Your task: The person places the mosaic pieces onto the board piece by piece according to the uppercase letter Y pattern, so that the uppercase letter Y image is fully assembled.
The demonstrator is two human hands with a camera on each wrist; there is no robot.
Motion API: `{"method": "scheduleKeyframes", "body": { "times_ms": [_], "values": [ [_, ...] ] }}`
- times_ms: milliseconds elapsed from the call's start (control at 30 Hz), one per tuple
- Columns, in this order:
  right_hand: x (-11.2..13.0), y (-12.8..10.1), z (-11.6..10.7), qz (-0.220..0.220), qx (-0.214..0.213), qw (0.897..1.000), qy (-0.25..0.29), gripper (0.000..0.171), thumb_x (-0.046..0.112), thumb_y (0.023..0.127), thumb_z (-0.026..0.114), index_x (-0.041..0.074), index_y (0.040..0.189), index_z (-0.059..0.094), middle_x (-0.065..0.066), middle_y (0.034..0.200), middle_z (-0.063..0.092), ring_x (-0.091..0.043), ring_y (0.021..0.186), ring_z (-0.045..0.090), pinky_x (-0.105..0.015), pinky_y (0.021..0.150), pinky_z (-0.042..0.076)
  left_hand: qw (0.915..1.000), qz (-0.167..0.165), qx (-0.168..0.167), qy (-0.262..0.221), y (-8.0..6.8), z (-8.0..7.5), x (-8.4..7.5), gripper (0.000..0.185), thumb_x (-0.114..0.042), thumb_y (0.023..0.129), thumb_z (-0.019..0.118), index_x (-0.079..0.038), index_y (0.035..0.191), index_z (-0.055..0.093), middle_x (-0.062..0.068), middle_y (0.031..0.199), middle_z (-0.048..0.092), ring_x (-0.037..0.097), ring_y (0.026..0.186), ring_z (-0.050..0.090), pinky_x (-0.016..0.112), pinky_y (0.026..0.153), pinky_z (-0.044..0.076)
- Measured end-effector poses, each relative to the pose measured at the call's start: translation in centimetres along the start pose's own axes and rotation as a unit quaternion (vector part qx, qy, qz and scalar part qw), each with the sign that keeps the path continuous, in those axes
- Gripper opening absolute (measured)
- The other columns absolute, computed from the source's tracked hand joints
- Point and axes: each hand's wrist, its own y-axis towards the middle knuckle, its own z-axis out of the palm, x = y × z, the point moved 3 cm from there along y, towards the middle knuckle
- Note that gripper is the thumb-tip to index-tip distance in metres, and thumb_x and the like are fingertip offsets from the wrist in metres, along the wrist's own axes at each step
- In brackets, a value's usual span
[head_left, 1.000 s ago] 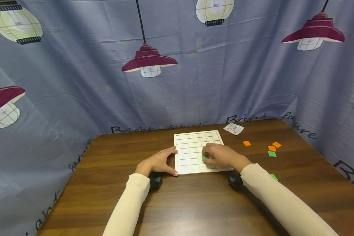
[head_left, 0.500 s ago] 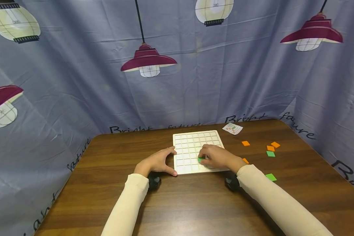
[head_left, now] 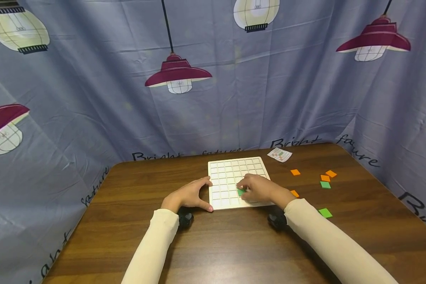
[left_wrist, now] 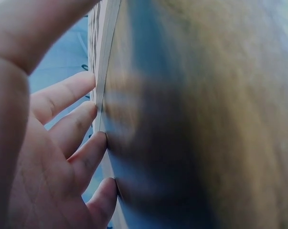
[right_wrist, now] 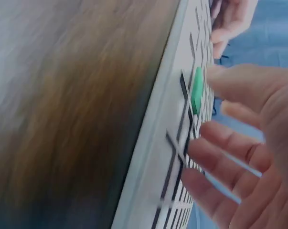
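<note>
Now the right hand [head_left: 260, 188] has slid its green tile [head_left: 241, 192] leftward across the grid board [head_left: 230, 167], fingertips pressing it into a lower-centre cell; the left hand [head_left: 188, 194], fingers relaxed, steadies the board's edge.

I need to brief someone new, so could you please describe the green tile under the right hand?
On the wooden table lies a white grid board. The green tile sits in one of its cells at the right hand; the other green tiles lie off the board.

green tile [head_left: 241, 192], flat on white grid board [head_left: 230, 169]
</note>
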Motion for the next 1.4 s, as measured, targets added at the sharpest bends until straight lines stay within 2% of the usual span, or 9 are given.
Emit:
{"method": "scheduleKeyframes", "body": {
  "times_ms": [167,300,500,633,800,967,1133,1267,1400],
  "values": [
    [-1.5,-2.8,-1.5,0.013,-0.032,0.999,-0.003,0.038,0.02,0.085,0.062,0.012,0.122,0.058,-0.004,0.11,0.061,-0.018,0.094,0.057,-0.034,0.081,0.047,1.0,0.003,0.003,0.003,0.2,0.1,0.0,0.087,-0.054,0.059,0.079,-0.019,0.13,0.043,0.0,0.153,0.02,0.017,0.14,0.021,0.038,0.113,0.023],
    [-3.9,-6.8,-3.6,0.042,-0.057,0.997,-0.03,0.033,0.014,0.085,0.061,0.013,0.118,0.06,-0.003,0.111,0.06,-0.021,0.098,0.056,-0.038,0.083,0.046,1.0,0.005,0.003,0.004,0.3,0.1,0.1,0.087,-0.056,0.058,0.078,-0.02,0.129,0.044,0.0,0.153,0.02,0.016,0.14,0.02,0.038,0.113,0.024],
    [-7.0,-13.5,-4.9,0.092,-0.061,0.991,-0.078,0.03,0.014,0.078,0.067,0.015,0.108,0.062,0.002,0.104,0.059,-0.018,0.098,0.056,-0.037,0.081,0.047,1.0,0.004,0.001,0.004,0.2,0.0,0.4,0.087,-0.059,0.057,0.077,-0.022,0.128,0.044,-0.001,0.153,0.02,0.016,0.14,0.02,0.039,0.112,0.024],
    [-7.9,-17.1,-5.0,0.097,-0.059,0.989,-0.097,0.031,0.018,0.076,0.071,0.017,0.106,0.062,0.007,0.101,0.058,-0.01,0.091,0.056,-0.03,0.075,0.047,1.0,0.004,-0.001,0.002,0.1,-0.2,0.5,0.087,-0.058,0.057,0.077,-0.022,0.128,0.044,-0.001,0.153,0.02,0.017,0.14,0.02,0.039,0.112,0.024],
    [-8.2,-19.7,-4.8,0.068,-0.062,0.992,-0.086,0.035,0.017,0.073,0.074,0.019,0.106,0.062,0.013,0.095,0.054,0.001,0.078,0.046,-0.016,0.063,0.037,1.0,0.005,-0.003,0.005,0.1,-0.2,0.5,0.087,-0.058,0.058,0.078,-0.021,0.129,0.044,-0.001,0.153,0.02,0.017,0.14,0.021,0.039,0.113,0.024],
    [-8.2,-20.3,-4.5,0.019,-0.087,0.991,-0.102,0.033,0.011,0.07,0.076,0.02,0.099,0.064,0.016,0.09,0.053,0.005,0.077,0.047,-0.017,0.061,0.042,1.0,0.008,-0.003,0.004,0.1,0.1,0.5,0.088,-0.057,0.058,0.077,-0.019,0.13,0.044,-0.001,0.153,0.021,0.016,0.14,0.02,0.038,0.113,0.023],
    [-8.4,-19.1,-4.3,0.029,-0.093,0.991,-0.092,0.026,0.011,0.071,0.075,0.023,0.091,0.063,0.015,0.084,0.052,0.005,0.072,0.046,-0.017,0.059,0.041,1.0,0.004,0.001,0.002,0.1,0.2,0.7,0.089,-0.058,0.058,0.077,-0.02,0.131,0.043,-0.002,0.153,0.02,0.016,0.14,0.02,0.038,0.113,0.023],
    [-8.1,-16.4,-4.4,0.043,-0.089,0.992,-0.074,0.021,0.012,0.073,0.073,0.022,0.09,0.063,0.012,0.082,0.052,0.002,0.07,0.045,-0.016,0.059,0.039,1.0,0.005,-0.001,0.0,0.2,0.2,0.7,0.089,-0.059,0.058,0.077,-0.02,0.131,0.043,-0.002,0.153,0.02,0.016,0.141,0.019,0.039,0.113,0.023],
    [-7.2,-12.3,-4.5,0.035,-0.084,0.994,-0.06,0.019,0.012,0.075,0.071,0.018,0.092,0.064,0.008,0.082,0.054,-0.005,0.07,0.047,-0.017,0.06,0.039,1.0,0.003,-0.002,0.001,0.2,0.2,0.7,0.089,-0.059,0.058,0.077,-0.021,0.131,0.043,-0.002,0.154,0.019,0.016,0.141,0.019,0.039,0.113,0.023]
  ]
}}
